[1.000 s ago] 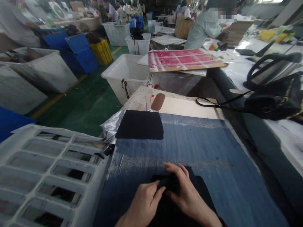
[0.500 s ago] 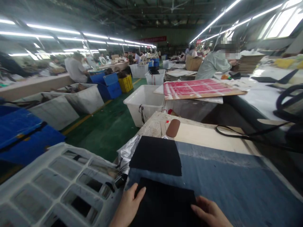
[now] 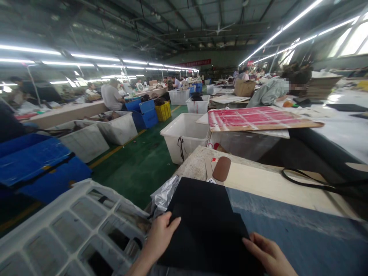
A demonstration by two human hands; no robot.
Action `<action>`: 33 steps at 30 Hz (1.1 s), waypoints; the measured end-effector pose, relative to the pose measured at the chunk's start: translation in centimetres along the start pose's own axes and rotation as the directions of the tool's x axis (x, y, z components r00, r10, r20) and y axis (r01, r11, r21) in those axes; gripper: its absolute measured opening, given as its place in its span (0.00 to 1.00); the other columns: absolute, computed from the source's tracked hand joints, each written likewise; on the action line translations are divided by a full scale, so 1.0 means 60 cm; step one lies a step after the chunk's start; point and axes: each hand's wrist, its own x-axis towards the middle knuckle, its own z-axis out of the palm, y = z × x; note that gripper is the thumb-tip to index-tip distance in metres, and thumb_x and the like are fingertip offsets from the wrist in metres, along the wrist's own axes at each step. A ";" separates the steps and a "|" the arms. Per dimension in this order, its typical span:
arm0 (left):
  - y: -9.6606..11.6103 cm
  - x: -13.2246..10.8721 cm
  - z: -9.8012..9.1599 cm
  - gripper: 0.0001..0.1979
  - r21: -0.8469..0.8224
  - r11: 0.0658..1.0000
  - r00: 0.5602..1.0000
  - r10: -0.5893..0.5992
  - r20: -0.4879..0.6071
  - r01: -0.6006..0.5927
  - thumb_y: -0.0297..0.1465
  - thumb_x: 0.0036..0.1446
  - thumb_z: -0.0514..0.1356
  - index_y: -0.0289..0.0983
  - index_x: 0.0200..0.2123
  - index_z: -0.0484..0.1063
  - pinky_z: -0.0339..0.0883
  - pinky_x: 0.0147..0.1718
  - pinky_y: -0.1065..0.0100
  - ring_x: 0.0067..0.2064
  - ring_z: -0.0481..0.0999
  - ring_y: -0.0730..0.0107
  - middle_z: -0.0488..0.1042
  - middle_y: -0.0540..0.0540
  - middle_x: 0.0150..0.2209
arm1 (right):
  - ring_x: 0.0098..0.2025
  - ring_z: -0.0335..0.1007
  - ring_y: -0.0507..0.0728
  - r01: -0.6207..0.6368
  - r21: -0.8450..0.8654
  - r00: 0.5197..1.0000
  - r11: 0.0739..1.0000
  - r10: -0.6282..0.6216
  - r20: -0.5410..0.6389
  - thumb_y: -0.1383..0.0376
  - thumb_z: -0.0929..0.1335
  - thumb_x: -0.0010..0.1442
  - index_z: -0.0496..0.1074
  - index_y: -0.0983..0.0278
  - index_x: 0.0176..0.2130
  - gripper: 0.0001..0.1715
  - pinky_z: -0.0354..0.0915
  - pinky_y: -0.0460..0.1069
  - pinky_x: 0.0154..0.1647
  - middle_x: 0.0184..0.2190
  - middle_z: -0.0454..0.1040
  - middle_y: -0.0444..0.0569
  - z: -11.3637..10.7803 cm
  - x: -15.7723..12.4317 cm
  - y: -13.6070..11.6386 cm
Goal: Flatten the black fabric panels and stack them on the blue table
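A flat black fabric piece (image 3: 205, 234) lies on the blue mat (image 3: 301, 241) in front of me, its far end over another black piece (image 3: 201, 193). My left hand (image 3: 161, 235) grips its left edge, thumb on top. At the right edge my right hand (image 3: 268, 255) holds the same piece, fingers curled on it. Both hands sit at the bottom of the view.
A white slatted crate (image 3: 66, 234) stands at my left, crumpled silver foil (image 3: 165, 193) beside the mat. A brown oval piece (image 3: 221, 168) and a black strap (image 3: 316, 186) lie on the wooden board (image 3: 273, 184). White bins (image 3: 185, 136), blue crates and other workers lie beyond.
The view tilted up. My hands moved apart from a bunched black piece to the edges of a flat black piece, and carried it forward onto the far black piece.
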 end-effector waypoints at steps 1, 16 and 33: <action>0.008 0.025 -0.006 0.20 0.034 0.999 1.000 0.002 -0.007 -0.002 0.45 0.57 0.53 0.38 0.21 0.57 0.48 0.23 0.73 0.23 0.59 0.75 0.55 0.55 0.19 | 0.14 0.51 0.48 -0.008 0.016 1.000 1.000 0.008 -0.016 0.40 0.66 0.47 0.57 0.60 0.21 0.29 0.49 0.44 0.14 0.13 0.55 0.37 0.001 0.022 -0.013; -0.007 0.167 0.004 0.15 0.350 0.933 0.996 -0.057 -0.066 0.076 0.38 0.60 0.54 0.36 0.27 0.74 0.53 0.29 0.69 0.31 0.74 0.66 0.76 0.44 0.27 | 0.22 0.65 0.54 0.037 -0.494 0.972 0.869 -0.147 -0.185 0.52 0.63 0.52 0.70 0.64 0.22 0.20 0.53 0.46 0.22 0.16 0.68 0.45 0.016 0.164 -0.016; -0.016 0.178 0.007 0.16 0.338 0.932 0.990 -0.105 -0.098 0.132 0.43 0.59 0.55 0.38 0.32 0.76 0.55 0.28 0.69 0.33 0.76 0.65 0.78 0.44 0.32 | 0.24 0.68 0.57 -0.044 -0.539 0.967 0.841 -0.100 -0.235 0.50 0.62 0.54 0.71 0.62 0.22 0.21 0.56 0.48 0.24 0.17 0.71 0.46 0.021 0.161 -0.011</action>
